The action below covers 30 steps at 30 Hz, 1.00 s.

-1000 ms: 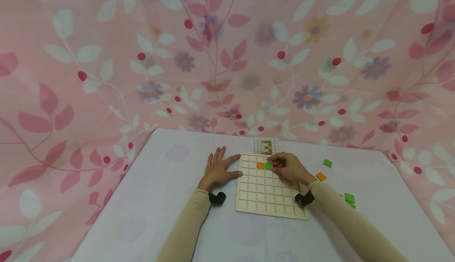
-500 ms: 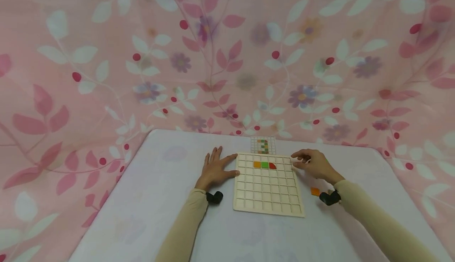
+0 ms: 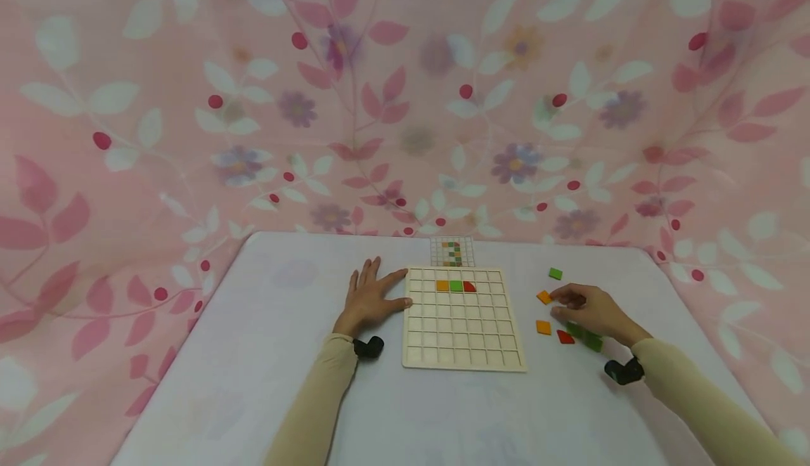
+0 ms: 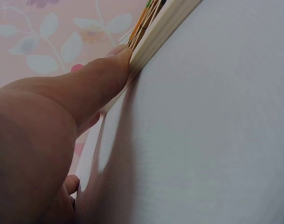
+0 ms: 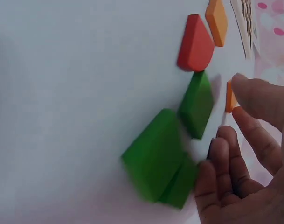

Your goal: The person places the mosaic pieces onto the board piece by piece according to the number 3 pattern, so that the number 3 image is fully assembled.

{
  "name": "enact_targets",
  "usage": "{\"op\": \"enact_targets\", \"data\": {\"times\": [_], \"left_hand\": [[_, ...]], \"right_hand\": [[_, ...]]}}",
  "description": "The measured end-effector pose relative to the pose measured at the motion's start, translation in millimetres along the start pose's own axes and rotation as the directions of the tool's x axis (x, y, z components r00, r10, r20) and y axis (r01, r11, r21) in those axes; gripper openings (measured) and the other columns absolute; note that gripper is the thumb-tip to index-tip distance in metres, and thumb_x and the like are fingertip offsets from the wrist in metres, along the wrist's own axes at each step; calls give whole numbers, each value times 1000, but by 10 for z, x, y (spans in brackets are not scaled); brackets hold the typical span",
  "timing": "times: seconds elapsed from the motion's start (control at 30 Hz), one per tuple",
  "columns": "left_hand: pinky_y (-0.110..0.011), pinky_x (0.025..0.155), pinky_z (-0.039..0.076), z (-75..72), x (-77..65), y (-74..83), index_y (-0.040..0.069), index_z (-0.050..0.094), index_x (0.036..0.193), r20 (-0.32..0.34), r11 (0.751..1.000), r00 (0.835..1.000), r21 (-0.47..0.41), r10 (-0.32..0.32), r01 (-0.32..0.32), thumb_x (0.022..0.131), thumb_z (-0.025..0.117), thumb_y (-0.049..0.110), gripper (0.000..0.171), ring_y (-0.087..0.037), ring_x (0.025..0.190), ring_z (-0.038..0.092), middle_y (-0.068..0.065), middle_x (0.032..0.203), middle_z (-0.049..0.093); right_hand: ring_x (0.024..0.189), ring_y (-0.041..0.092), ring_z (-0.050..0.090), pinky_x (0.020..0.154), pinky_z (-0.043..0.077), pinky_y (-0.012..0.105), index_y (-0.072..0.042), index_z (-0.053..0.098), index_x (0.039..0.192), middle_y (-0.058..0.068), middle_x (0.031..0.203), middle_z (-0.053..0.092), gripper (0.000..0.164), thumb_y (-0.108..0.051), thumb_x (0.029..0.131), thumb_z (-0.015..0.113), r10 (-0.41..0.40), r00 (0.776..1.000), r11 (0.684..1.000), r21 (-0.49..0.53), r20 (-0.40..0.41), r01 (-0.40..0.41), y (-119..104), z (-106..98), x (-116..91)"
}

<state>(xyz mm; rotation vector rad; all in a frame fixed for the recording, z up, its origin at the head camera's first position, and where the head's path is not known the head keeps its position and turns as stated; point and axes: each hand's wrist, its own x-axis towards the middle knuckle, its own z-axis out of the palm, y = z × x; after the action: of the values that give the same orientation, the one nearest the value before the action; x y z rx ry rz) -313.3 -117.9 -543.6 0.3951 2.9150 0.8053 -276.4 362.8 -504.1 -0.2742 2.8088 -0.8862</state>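
Observation:
A pale wooden grid board point(image 3: 464, 332) lies on the table, with an orange square tile point(image 3: 442, 286), a green square tile point(image 3: 455, 286) and a red tile with one rounded corner point(image 3: 470, 287) in one row. My left hand point(image 3: 368, 302) is spread, its thumb and index finger touching the board's left edge. To the right of the board, my right hand point(image 3: 595, 309) reaches over loose tiles, thumb and index finger apart beside an orange tile point(image 3: 545, 297). In the right wrist view that orange tile point(image 5: 230, 97) appears between thumb and index fingertips; contact is unclear.
Behind the board lies a small printed grid card point(image 3: 452, 251) with coloured cells. Around my right hand are a green tile point(image 3: 555, 273), another orange tile point(image 3: 543, 327), a loose red tile point(image 3: 566, 337) and several green tiles point(image 3: 592, 341). A floral pink cloth point(image 3: 405, 100) hangs behind the table.
My right hand has let go of the red tile, which stays in the board, and has moved right to the loose tiles. My left hand remains at the board's edge. The head view has shifted.

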Motion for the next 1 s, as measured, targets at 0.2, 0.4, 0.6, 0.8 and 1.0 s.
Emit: {"op": "enact_targets", "data": {"times": [0.2,0.4,0.6,0.8,1.0], "left_hand": [[-63,131,-6,35,34,-76,39,45,162,6,1000,1000,-10,-5,5,92,70,64,78,-38,166,-3,-16,179,4],[-64,131,-5,24,19,-44,37,45,162,20,1000,1000,-17,1,-1,93,70,62,77,-40,166,-3,-18,179,4],[-65,131,-3,-3,-20,6,33,47,161,-1,1000,1000,-13,15,-15,94,70,59,75,-43,165,0,-22,178,8],[-66,131,-2,-29,-31,18,31,50,159,-28,1000,999,-17,18,-19,94,72,55,74,-44,165,3,-22,177,11],[-66,131,0,-28,-43,31,33,51,158,-27,1000,999,-20,17,-18,93,73,57,73,-43,165,4,-22,177,12]], "right_hand": [[99,19,64,80,53,15,-2,66,129,10,117,72,48,-36,98,78,39,999,996,79,12,-40,109,-19,-130],[105,21,65,83,53,14,-6,68,128,8,119,73,43,-36,98,77,10,1000,999,51,23,-11,182,-27,-262],[112,30,68,95,62,41,-9,71,124,10,123,73,37,-34,98,78,-14,1000,1000,-7,1,14,227,-18,-396],[105,26,70,88,60,27,-13,73,120,5,119,75,32,-32,95,82,-61,994,996,-68,-91,55,252,60,-470],[97,20,68,82,57,22,-13,74,113,3,109,74,29,-30,92,85,-104,979,989,-126,-176,82,248,127,-503]]}}
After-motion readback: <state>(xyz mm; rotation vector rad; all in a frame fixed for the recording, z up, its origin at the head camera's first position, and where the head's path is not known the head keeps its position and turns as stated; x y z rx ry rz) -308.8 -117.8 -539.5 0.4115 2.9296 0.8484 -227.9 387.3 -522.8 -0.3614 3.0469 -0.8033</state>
